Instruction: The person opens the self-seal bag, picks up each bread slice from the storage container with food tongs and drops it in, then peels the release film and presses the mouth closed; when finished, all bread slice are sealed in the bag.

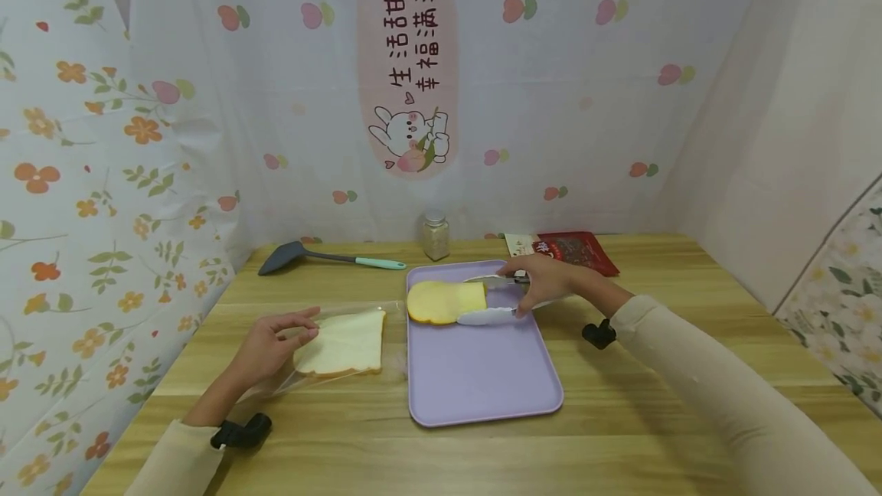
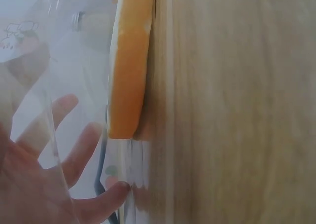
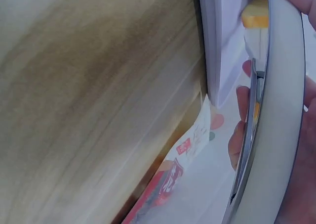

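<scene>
Grasps white-tipped silver tongs (image 1: 485, 318), half-hidden by right grip (image 1: 547, 280), at flat yellow slice (image 1: 437, 301) on rectangular lilac tray (image 1: 482, 381). Loosely spreads left grip (image 1: 274, 339) at square white bread (image 1: 347, 343). Reads 生活 on white cloth (image 1: 586, 60); cannot decipher red packet (image 1: 579, 251).

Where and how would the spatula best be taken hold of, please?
I'd take the spatula by its mint-green handle, probably from above and the near side: the slim handle points right, the broad dark blade left, and the lidded glass jar stands beyond the handle's end.
</scene>
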`<state>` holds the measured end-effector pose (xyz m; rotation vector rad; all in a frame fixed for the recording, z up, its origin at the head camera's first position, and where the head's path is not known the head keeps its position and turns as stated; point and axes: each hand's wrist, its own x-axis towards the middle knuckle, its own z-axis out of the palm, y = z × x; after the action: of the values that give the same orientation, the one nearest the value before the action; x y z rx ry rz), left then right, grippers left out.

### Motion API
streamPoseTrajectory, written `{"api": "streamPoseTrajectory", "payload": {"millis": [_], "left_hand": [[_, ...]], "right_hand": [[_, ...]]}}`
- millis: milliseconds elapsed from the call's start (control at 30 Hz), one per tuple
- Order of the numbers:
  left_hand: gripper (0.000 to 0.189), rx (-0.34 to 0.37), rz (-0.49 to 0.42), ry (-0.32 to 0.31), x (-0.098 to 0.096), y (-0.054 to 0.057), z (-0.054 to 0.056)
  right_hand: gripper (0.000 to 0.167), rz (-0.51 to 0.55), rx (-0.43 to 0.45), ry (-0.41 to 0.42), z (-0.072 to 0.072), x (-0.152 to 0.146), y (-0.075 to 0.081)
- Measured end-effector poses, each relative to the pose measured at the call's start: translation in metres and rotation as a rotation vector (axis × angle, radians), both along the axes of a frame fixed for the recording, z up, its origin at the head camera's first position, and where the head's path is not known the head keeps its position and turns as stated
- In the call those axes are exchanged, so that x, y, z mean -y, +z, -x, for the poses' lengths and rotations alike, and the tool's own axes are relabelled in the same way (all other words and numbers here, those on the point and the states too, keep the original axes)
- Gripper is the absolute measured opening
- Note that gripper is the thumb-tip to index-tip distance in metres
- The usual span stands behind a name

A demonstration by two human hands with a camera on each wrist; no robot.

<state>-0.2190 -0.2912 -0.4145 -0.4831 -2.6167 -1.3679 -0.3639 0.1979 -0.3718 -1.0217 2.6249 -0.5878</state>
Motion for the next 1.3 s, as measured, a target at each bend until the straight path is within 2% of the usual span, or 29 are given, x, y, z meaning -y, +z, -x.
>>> {"api": "streamPoseTrajectory", "payload": {"millis": [233,600,1000,1300], "left_hand": [[0.014,0.002,-0.005,0.004,0.000,0.002,0.000],[0.015,-0.006,-0.038,0.009,0.000,0.003,-0.002],[0.015,-0.004,-0.039,0.024,-0.001,0.005,-0.003],[0.017,-0.002,-0.019,0.045,-0.003,0.008,-0.003]], "right_hand": [[0.084,0.035,-0.018,0.053,-0.012,-0.002,0.004],[0.082,0.041,-0.028,0.136,-0.028,0.017,0.005],[0.085,0.074,-0.046,0.202,-0.030,0.046,-0.001],[0.089,0.078,-0.065,0.210,-0.028,0.069,-0.005]]}}
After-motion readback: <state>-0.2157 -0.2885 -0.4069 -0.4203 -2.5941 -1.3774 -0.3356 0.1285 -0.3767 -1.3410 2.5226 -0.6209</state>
